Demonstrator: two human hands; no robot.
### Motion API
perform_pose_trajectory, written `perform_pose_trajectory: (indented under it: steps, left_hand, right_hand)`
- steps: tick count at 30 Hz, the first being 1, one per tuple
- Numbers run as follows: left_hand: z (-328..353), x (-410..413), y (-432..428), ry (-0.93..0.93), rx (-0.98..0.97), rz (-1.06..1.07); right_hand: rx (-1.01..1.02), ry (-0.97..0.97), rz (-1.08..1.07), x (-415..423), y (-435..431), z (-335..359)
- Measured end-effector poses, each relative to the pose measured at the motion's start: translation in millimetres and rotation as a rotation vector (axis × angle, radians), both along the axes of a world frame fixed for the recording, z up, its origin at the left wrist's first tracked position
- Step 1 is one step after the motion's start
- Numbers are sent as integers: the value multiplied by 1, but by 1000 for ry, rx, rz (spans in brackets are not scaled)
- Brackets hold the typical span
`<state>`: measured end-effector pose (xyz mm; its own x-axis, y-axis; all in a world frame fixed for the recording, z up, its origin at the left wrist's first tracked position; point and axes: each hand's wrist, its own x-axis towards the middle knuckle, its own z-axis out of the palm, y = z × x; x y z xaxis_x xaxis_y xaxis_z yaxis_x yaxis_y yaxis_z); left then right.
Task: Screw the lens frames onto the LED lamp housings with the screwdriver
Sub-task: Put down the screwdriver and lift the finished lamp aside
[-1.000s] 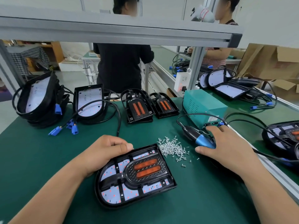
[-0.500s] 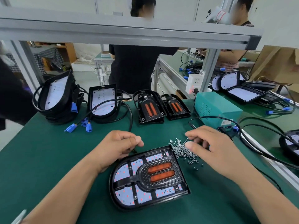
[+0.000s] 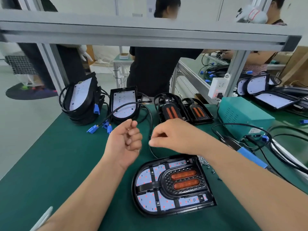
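A black LED lamp housing (image 3: 173, 185) with its lens frame and two orange strips lies flat on the green mat in front of me. My left hand (image 3: 126, 142) is raised above the mat with its fingers curled, and a small screw tip shows under the fist. My right hand (image 3: 173, 135) reaches across beside it with blurred fingertips pinched together as on a screw. The loose screw pile (image 3: 202, 161) is mostly hidden behind my right forearm. The blue-handled screwdriver (image 3: 250, 155) lies on the mat to the right, untouched.
Further housings (image 3: 170, 109) (image 3: 124, 104) and a leaning stack (image 3: 81, 99) line the far edge, with black cables and blue connectors (image 3: 100, 126). A teal power box (image 3: 245, 117) stands at right. An aluminium beam (image 3: 150, 34) crosses overhead. People work beyond the bench.
My right hand let go of the screwdriver, went to the screw pile, then moved left up to my left hand. My left hand lifted off the housing and turned upward.
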<state>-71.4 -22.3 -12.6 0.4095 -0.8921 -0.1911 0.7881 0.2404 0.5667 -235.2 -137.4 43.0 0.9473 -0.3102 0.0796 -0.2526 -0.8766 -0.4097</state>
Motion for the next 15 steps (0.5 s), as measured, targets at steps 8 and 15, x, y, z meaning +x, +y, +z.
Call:
perform_pose_trajectory:
  steps: [8,15]
  left_hand:
    - [-4,-7,-3,83,-67,141]
    - [-7,-11,-5,109,-2,184]
  right_hand:
    - [-11,82,43,41,11,-24]
    - [-35,42,41,39,9,-28]
